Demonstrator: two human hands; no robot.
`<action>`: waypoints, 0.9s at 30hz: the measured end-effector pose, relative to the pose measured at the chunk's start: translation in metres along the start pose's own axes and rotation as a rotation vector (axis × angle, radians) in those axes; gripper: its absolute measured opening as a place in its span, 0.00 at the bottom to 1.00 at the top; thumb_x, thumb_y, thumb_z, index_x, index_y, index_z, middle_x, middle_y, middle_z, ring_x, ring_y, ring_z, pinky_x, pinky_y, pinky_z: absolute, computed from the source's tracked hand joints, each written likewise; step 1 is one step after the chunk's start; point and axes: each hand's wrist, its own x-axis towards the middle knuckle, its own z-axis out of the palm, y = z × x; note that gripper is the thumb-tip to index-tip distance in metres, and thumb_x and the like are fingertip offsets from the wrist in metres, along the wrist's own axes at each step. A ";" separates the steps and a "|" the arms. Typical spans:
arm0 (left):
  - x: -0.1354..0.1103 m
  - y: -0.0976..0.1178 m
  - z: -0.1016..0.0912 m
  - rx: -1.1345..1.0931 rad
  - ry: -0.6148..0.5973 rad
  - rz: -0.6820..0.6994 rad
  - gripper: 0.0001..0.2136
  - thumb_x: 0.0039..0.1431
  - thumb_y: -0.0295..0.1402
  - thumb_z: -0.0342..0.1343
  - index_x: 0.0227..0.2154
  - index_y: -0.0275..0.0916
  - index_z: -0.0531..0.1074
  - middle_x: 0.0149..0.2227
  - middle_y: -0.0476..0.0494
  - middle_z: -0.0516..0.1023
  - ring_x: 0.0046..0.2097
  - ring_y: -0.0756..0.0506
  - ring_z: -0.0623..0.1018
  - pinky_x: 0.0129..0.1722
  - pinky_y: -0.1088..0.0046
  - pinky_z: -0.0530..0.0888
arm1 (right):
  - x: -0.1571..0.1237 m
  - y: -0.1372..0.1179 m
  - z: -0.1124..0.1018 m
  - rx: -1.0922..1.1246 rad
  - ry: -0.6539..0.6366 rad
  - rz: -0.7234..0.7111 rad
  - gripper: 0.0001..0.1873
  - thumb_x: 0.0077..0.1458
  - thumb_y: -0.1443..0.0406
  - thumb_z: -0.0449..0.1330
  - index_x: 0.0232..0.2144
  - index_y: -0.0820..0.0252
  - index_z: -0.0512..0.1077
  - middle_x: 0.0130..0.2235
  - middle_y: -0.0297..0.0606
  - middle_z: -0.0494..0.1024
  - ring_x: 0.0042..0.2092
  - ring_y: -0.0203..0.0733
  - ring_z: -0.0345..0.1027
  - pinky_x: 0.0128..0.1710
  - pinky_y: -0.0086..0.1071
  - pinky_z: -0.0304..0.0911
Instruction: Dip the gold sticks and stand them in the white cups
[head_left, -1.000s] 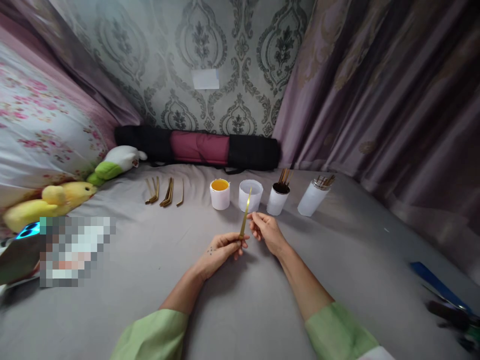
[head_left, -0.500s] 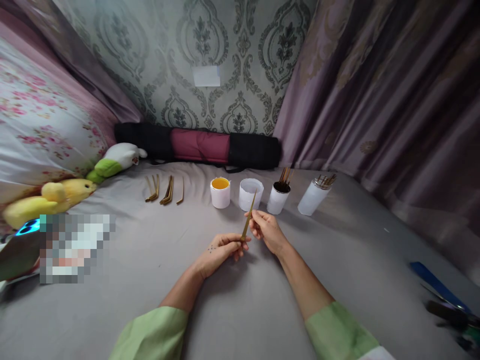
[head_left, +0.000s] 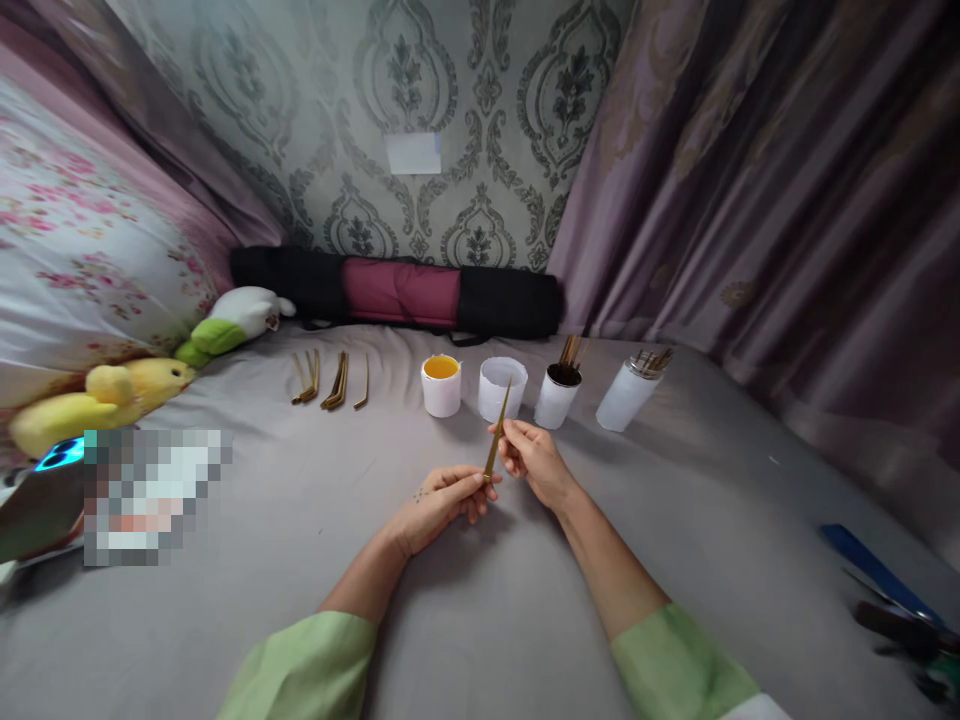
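A slim, gold-coloured stick (head_left: pixel 493 445) slants upward between my hands, its pointed tip in front of a white cup. My left hand (head_left: pixel 448 495) pinches its lower end. Higher up, the fingers of my right hand (head_left: pixel 534 458) are closed on the same stick. Beyond them stand an open white cup (head_left: pixel 491 400), a white cup with a yellow-orange inside (head_left: pixel 441 393), a white-wrapped can (head_left: pixel 555 403) of thin sticks and a tilted white container (head_left: pixel 624 398) with more sticks. Similar bent-ended sticks (head_left: pixel 335 385) lie in small groups at the left.
A black and maroon roll (head_left: pixel 401 292) lies along the wall. Plush toys (head_left: pixel 142 385) and a phone (head_left: pixel 60 455) are at the left, near a blurred-out patch. A blue strip-like object (head_left: pixel 874 565) and dark tools sit at the right edge of the grey sheet (head_left: pixel 720 500).
Both hands keep hold of the stick in almost the same place. Its lower end has turned very slightly at my left fingertips.
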 end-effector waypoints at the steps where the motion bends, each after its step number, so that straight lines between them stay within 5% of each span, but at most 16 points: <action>1: 0.000 0.000 0.000 0.001 0.000 -0.003 0.15 0.51 0.38 0.52 0.39 0.33 0.72 0.31 0.41 0.72 0.28 0.53 0.69 0.24 0.78 0.63 | 0.000 0.000 0.000 0.002 0.001 0.001 0.19 0.48 0.52 0.54 0.33 0.62 0.69 0.20 0.29 0.64 0.17 0.25 0.53 0.13 0.21 0.44; 27: 0.003 -0.002 -0.003 0.012 0.056 -0.066 0.16 0.46 0.37 0.57 0.37 0.32 0.69 0.29 0.41 0.73 0.22 0.53 0.70 0.18 0.79 0.65 | -0.003 -0.004 0.005 0.055 -0.091 0.011 0.21 0.50 0.51 0.51 0.33 0.62 0.71 0.23 0.33 0.65 0.19 0.27 0.57 0.15 0.23 0.46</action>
